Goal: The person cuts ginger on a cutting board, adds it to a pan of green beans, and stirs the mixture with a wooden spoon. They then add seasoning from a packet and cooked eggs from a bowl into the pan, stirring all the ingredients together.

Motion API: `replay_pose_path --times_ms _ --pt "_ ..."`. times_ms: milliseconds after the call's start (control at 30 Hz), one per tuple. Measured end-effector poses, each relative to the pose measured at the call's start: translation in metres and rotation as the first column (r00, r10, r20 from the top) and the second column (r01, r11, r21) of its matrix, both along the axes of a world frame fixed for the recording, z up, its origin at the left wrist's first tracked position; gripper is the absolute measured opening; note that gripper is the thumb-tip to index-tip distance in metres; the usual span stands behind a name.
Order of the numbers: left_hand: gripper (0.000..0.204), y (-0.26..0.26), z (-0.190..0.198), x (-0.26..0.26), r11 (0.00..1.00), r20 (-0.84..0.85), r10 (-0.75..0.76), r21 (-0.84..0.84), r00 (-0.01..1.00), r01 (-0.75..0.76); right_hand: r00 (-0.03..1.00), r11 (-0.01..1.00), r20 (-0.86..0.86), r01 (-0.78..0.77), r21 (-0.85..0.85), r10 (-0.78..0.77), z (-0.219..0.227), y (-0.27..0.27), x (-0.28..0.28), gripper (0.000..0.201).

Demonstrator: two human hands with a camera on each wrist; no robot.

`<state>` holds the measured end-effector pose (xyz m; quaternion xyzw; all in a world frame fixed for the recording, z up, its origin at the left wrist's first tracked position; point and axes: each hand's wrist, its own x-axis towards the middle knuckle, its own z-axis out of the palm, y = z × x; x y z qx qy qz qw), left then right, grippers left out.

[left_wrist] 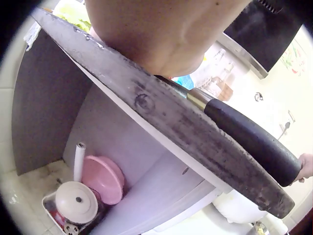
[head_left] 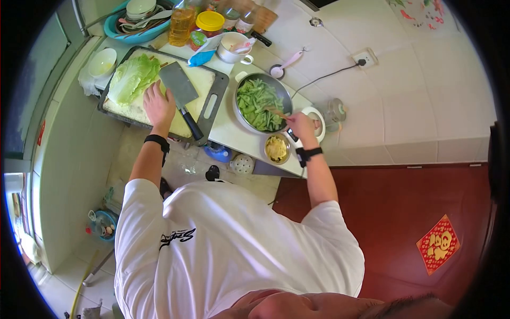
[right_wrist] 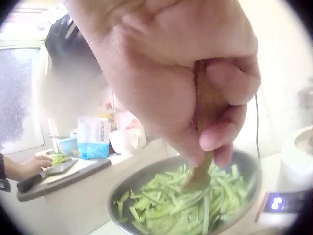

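Observation:
In the head view my left hand lies with extended fingers on the cutting board, between leafy lettuce and a cleaver with a black handle. In the left wrist view the board's dark edge and the cleaver handle show below the wrist; the fingertips are hidden. My right hand grips a wooden spatula. Close up, the right hand has its fingers curled round the spatula, whose lower end is among green vegetable strips in a pan.
A bowl of yellow food stands at the counter edge beside the pan. Behind are a white mug, an oil bottle and a blue basin of dishes. A cord runs to the wall socket.

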<state>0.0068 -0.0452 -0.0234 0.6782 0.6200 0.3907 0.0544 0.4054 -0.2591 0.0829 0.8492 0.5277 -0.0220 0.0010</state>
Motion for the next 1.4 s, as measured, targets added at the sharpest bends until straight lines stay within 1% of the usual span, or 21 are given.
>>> replay_pose_path --times_ms 33,100,200,233,267,333,367,467,500,567,600,667,700,833,900,933,1000,1067,1133,1267,1400 --pt "0.046 -0.001 0.0 -0.001 1.0 0.012 -0.009 0.015 1.0 0.009 1.0 1.0 -0.001 -0.008 -0.008 0.008 0.017 -0.007 0.002 0.017" --pt "0.046 0.001 -0.002 -0.001 1.0 0.006 -0.006 0.004 1.0 0.006 0.981 0.992 0.194 -0.002 -0.125 0.027 0.039 -0.019 0.007 0.014" --pt "0.046 0.001 -0.003 0.001 1.0 0.002 -0.017 -0.007 1.0 0.017 0.952 0.964 0.307 0.076 -0.255 0.006 0.02 -0.011 0.029 0.011" --pt "0.046 0.001 -0.003 0.0 1.0 0.002 -0.018 -0.013 1.0 0.018 0.94 0.969 0.337 0.035 -0.246 0.051 0.007 -0.004 0.031 0.01" --pt "0.046 0.0 -0.003 0.0 1.0 0.0 -0.023 -0.011 1.0 0.023 0.941 0.969 0.335 0.04 -0.244 0.046 -0.003 -0.003 0.033 0.01" --pt "0.046 0.001 -0.001 0.001 1.0 -0.021 -0.004 -0.021 1.0 0.004 0.991 1.0 0.13 -0.024 0.003 0.024 -0.001 0.009 0.016 0.012" --pt "0.046 0.001 -0.001 0.001 1.0 -0.022 -0.004 -0.021 1.0 0.004 0.983 0.991 0.138 -0.126 0.042 0.119 0.003 0.012 0.015 0.012" --pt "0.046 0.001 -0.001 -0.001 0.999 -0.02 -0.022 -0.025 1.0 0.021 0.977 0.997 0.198 -0.067 -0.047 0.075 0.033 0.02 0.023 0.012" --pt "0.046 0.001 -0.003 -0.001 1.0 -0.029 -0.017 -0.021 0.999 0.016 0.978 0.997 0.197 -0.064 -0.048 0.072 0.033 0.02 0.036 0.012" --pt "0.046 0.002 -0.004 0.0 1.0 -0.034 -0.009 -0.017 0.999 0.008 0.925 0.976 0.377 0.035 -0.216 0.05 0.022 0.023 0.063 0.014" --pt "0.046 0.002 -0.004 0.0 1.0 -0.031 -0.014 -0.015 0.999 0.013 0.925 0.976 0.377 0.036 -0.217 0.05 0.01 0.023 0.067 0.014" --pt "0.046 0.001 -0.004 -0.001 1.0 -0.028 -0.013 -0.013 1.0 0.013 0.979 0.992 0.205 0.035 -0.122 -0.009 -0.01 0.027 0.066 0.014" --pt "0.046 0.001 -0.004 -0.002 1.0 -0.026 -0.012 -0.011 1.0 0.012 0.989 0.999 0.143 -0.018 -0.029 0.022 -0.011 0.029 0.059 0.016" --pt "0.046 0.0 -0.001 0.001 1.0 -0.018 0.003 -0.02 1.0 -0.003 0.984 0.988 0.095 -0.154 0.024 0.151 0.019 0.026 0.054 0.016" --pt "0.046 0.0 -0.001 0.001 1.0 -0.014 -0.002 -0.016 1.0 0.001 0.991 0.973 0.109 -0.05 -0.226 0.076 0.046 0.015 0.058 0.016" --pt "0.046 0.001 -0.002 0.0 1.0 -0.013 -0.005 -0.008 1.0 0.005 0.991 0.972 0.11 -0.053 -0.229 0.08 0.047 0.01 0.064 0.016" --pt "0.046 0.001 -0.004 -0.001 1.0 -0.004 -0.006 0.004 1.0 0.006 0.973 0.895 -0.114 -0.231 -0.383 0.202 0.037 0.0 0.075 0.019" --pt "0.046 0.001 -0.004 -0.001 1.0 0.004 -0.009 0.019 1.0 0.009 0.965 0.878 -0.171 -0.252 -0.407 0.198 0.003 0.003 0.074 0.025" --pt "0.046 0.001 -0.003 -0.001 1.0 -0.016 -0.005 0.003 1.0 0.005 0.95 0.979 -0.27 -0.184 -0.09 0.154 -0.013 0.008 0.034 0.024" --pt "0.047 0.004 -0.007 0.0 1.0 -0.042 -0.005 0.005 0.999 0.005 0.945 0.998 -0.326 -0.053 -0.023 0.042 -0.021 0.031 0.031 0.022" --pt "0.046 0.002 -0.002 0.001 1.0 -0.036 -0.005 -0.013 0.999 0.005 0.976 0.999 -0.218 -0.012 0.044 0.022 0.001 0.053 0.018 0.021"
